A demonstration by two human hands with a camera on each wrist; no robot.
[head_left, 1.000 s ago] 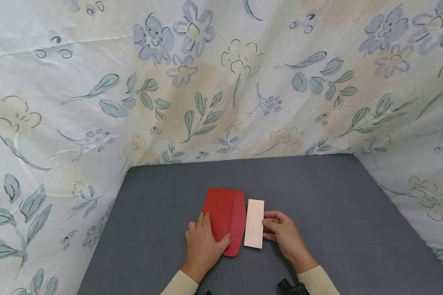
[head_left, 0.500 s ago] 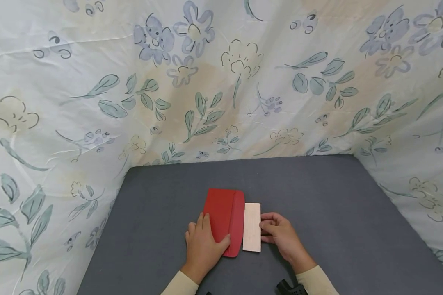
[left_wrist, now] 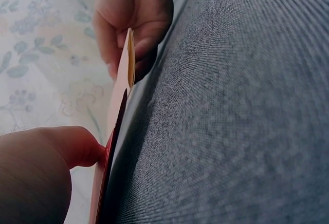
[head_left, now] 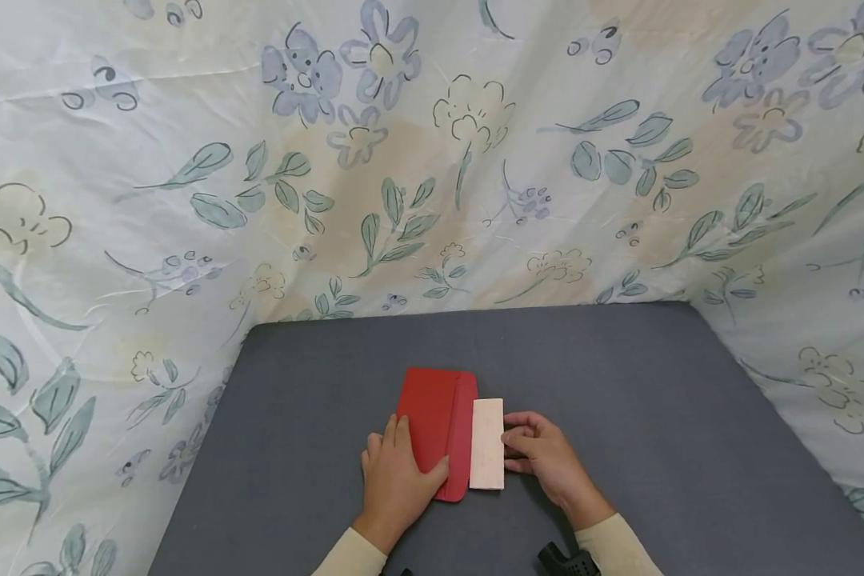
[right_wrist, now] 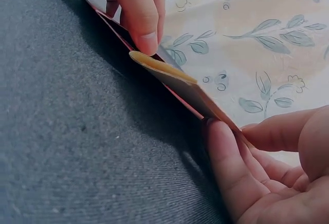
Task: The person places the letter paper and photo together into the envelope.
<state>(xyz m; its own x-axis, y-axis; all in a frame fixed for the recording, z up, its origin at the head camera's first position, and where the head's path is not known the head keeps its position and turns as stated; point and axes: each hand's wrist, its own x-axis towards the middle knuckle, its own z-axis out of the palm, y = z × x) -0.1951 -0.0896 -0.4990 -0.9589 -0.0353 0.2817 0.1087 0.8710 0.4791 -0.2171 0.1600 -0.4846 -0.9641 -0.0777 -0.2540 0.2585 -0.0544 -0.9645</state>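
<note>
A red envelope (head_left: 432, 408) lies on the grey table (head_left: 619, 376) with its flap open toward the right. My left hand (head_left: 402, 460) presses flat on the envelope's near left part, thumb against the flap. A pale pink card (head_left: 486, 444) lies at the flap's right edge, its left side tucked under it. My right hand (head_left: 516, 448) pinches the card's right edge. In the left wrist view the card (left_wrist: 127, 72) stands slightly raised from the envelope (left_wrist: 105, 170). The right wrist view shows the card (right_wrist: 169, 75) lifted between both hands.
A floral cloth (head_left: 432, 160) hangs behind the table and drapes down both sides. A black device (head_left: 565, 560) shows at the bottom edge by my right sleeve. Bare grey table surface lies to the right and beyond the envelope.
My right hand has slid the card leftward, so more of it sits under the envelope's flap. The left hand has stayed in place on the envelope.
</note>
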